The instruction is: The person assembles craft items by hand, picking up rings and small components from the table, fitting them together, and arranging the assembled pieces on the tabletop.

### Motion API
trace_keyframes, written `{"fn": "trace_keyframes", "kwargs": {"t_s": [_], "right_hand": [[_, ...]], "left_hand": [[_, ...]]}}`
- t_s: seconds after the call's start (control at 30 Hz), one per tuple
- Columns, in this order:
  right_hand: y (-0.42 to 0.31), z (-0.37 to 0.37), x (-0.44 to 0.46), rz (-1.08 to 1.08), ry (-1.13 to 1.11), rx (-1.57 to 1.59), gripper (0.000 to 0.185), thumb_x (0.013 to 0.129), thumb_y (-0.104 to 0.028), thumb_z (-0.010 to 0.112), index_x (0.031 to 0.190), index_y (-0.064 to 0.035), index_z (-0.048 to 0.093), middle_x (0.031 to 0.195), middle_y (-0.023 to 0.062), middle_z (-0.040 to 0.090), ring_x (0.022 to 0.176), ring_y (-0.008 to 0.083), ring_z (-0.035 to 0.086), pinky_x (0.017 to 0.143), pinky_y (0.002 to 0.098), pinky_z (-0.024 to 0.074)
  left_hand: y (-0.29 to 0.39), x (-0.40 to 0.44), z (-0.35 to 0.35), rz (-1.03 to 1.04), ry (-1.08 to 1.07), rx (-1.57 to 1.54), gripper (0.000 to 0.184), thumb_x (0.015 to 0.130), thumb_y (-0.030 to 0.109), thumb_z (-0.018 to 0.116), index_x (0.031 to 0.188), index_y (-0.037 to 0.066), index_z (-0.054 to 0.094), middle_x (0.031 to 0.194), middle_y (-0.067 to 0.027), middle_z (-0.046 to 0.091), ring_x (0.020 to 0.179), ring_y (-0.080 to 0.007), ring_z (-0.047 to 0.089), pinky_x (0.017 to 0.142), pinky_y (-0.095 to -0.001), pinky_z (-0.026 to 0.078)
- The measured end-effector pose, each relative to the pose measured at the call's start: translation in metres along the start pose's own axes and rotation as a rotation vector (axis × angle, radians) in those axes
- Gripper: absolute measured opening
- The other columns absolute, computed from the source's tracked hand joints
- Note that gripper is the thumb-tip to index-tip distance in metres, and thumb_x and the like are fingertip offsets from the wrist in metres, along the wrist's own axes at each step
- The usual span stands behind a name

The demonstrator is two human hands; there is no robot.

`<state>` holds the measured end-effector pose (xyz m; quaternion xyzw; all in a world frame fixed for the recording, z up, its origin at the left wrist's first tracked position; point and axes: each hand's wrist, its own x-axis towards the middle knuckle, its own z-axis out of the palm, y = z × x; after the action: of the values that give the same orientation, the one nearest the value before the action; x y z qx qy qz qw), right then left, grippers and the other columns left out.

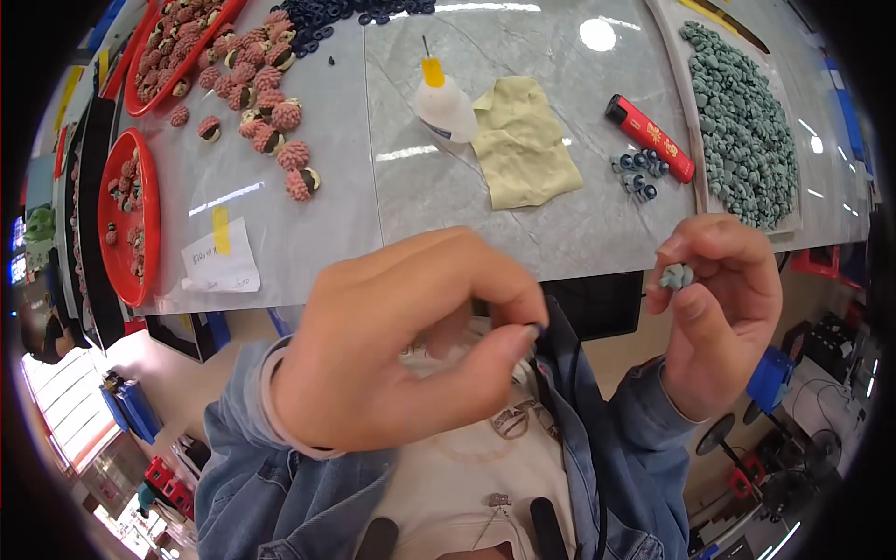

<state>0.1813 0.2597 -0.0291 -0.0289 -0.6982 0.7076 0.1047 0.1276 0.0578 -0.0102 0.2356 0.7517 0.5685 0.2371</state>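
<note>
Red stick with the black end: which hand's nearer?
Right. The right hand is just on the body side of the red stick, pinching a grey-green piece. The left hand is farther off, to its left and also on the body side.

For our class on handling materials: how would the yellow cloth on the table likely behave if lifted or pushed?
The cloth is probably floppy, given its wrinkles and uneven edges. It looks thin, so likely light. Pushed, its creases might deepen.

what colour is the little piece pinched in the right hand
The little piece is grey-green; the head view shows it best.
</note>
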Motion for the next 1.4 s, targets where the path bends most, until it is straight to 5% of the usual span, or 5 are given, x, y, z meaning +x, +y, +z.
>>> {"fn": "trace_keyframes", "kwargs": {"t_s": [0.23, 0.87, 1.13, 1.4], "right_hand": [[0.01, 0.014, -0.007, -0.019, -0.074, 0.147, 0.025, 0.071, -0.014, 0.066, 0.084, -0.0007, 0.05, 0.088, 0.0145, 0.049, 0.068, 0.0133, 0.05, 0.05, 0.0197, 0.0436], [0.01, 0.025, -0.009, -0.347, -0.16, -0.338, 0.028, 0.06, 0.013, 0.063, 0.082, -0.0026, 0.053, 0.086, 0.0156, 0.052, 0.073, 0.0181, 0.056, 0.061, 0.0238, 0.0495], [0.004, 0.03, -0.011, -0.474, -0.09, -0.458, 0.028, 0.059, 0.014, 0.063, 0.08, -0.0022, 0.054, 0.086, 0.0157, 0.052, 0.068, 0.0195, 0.057, 0.058, 0.0253, 0.0504], [0.014, 0.035, -0.007, -0.72, -0.085, -0.526, 0.024, 0.061, 0.012, 0.063, 0.079, -0.0013, 0.055, 0.088, 0.0155, 0.052, 0.065, 0.0228, 0.056, 0.054, 0.0277, 0.0511]], "left_hand": [[-0.008, 0.011, 0.018, -0.062, 0.025, -0.127, 0.011, 0.069, 0.004, 0.055, 0.08, 0.001, 0.055, 0.069, -0.0011, 0.053, 0.058, -0.0054, 0.043, 0.053, -0.0179, 0.033], [-0.009, 0.005, 0.015, -0.048, 0.044, -0.123, 0.012, 0.073, 0.004, 0.056, 0.084, -0.001, 0.053, 0.077, -0.004, 0.054, 0.064, -0.0067, 0.046, 0.057, -0.0187, 0.035], [-0.011, 0.003, 0.011, -0.115, -0.011, -0.402, 0.016, 0.074, 0.002, 0.059, 0.088, -0.004, 0.054, 0.083, -0.0103, 0.057, 0.072, -0.0117, 0.052, 0.061, -0.0211, 0.04], [-0.02, 0.005, 0.006, 0.114, 0.022, -0.161, 0.02, 0.068, 0.001, 0.066, 0.085, -0.003, 0.056, 0.08, -0.0114, 0.058, 0.07, -0.0133, 0.052, 0.06, -0.0212, 0.039]]}}
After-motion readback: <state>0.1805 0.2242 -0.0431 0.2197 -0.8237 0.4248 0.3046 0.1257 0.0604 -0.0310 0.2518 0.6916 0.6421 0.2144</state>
